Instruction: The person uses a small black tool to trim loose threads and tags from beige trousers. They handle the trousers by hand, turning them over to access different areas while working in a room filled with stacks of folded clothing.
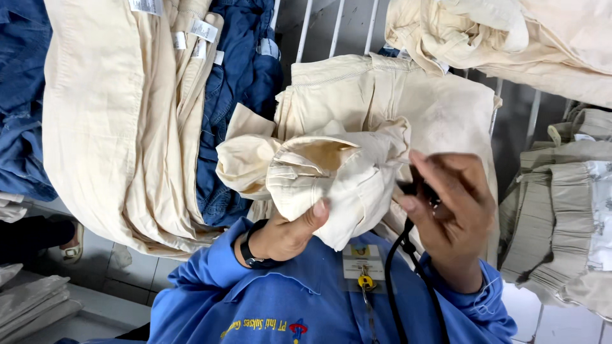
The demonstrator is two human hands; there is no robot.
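1. Left hand (290,232) is clamped on a bunched-up piece of cream fabric (331,178), some kind of garment. The thumb is pressed flat on the front near the bottom edge and the rest of the fingers are hidden behind the cloth, so the bundle sits above and over that hand.
2. Right hand (449,210) is curled shut around a small black tool (417,188), held right at the right edge of the bundle. Can't make out what the tool is exactly, it's mostly covered by the fingers. A black cord (398,280) hangs from it, down past the wrist.
3. The bundle is held up in the air between both hands, in front of a flat cream garment (408,95) lying on a white metal rack (338,25).
4. Around it: a stack of cream garments (108,108) on the left with blue denim (245,70) beside it, more cream cloth (510,38) top right, and folded grey-green pieces (561,210) on the right.
5. The person wears a blue jacket (255,299), a black wristband (248,251) on the left wrist, and a badge (362,261) on the chest.
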